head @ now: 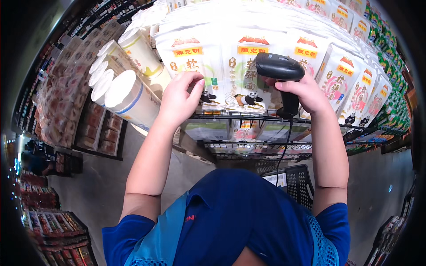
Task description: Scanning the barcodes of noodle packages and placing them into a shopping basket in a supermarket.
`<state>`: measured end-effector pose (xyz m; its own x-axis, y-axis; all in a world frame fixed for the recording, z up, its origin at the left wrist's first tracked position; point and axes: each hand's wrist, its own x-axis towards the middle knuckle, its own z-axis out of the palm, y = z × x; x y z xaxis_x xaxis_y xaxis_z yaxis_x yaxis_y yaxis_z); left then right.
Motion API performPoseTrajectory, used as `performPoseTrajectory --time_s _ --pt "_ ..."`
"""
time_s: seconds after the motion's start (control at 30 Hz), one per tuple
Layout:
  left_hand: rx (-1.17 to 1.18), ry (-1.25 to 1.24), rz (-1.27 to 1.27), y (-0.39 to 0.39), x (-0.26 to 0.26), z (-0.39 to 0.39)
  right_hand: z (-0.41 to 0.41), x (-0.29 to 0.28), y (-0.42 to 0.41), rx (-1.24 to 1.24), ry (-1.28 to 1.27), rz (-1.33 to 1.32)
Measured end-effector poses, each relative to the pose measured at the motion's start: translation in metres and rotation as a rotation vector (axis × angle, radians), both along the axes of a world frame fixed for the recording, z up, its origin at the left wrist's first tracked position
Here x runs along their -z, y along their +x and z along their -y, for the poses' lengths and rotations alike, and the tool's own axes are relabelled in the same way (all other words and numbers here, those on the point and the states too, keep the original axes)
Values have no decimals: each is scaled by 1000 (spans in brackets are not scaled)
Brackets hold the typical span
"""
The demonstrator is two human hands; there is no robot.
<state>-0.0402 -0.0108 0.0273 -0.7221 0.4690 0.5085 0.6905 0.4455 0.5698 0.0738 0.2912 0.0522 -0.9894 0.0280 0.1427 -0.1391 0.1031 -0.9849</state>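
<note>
A black handheld barcode scanner is in my right hand, gripped by its handle, its head pointing left across the noodle packs. A cable hangs from the handle's bottom. My left hand, half curled with a small gap between thumb and index finger, is in front of the leftmost white noodle pack. Nothing shows in it; whether its fingertips touch the pack cannot be seen. Behind the scanner stands another noodle pack with a panda picture, partly covered by it.
The packs stand on a black wire shelf. White paper-wrapped cylinders lean at the left. A black perforated basket is below, near my body. Green packets fill the right side. Stacked packaged goods stand farther left.
</note>
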Motion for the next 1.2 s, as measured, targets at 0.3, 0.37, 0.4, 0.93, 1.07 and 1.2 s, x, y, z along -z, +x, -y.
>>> performPoseTrajectory --time_s 0.3,0.37,0.4,0.93,1.07,1.2 --pt "47 65 -45 15 2 -3 11 -3 8 -2 29 -116" --pt "55 67 -34 16 7 -2 18 -5 8 10 12 -132" --pt "48 56 -28 18 11 1 22 -5 14 25 -7 -123" --pt "384 58 -25 88 66 112 86 70 142 180 -241 -1" --pt "466 42 73 87 83 126 111 111 179 305 -184 293" --pt "539 125 227 83 107 129 137 176 217 389 -257 537"
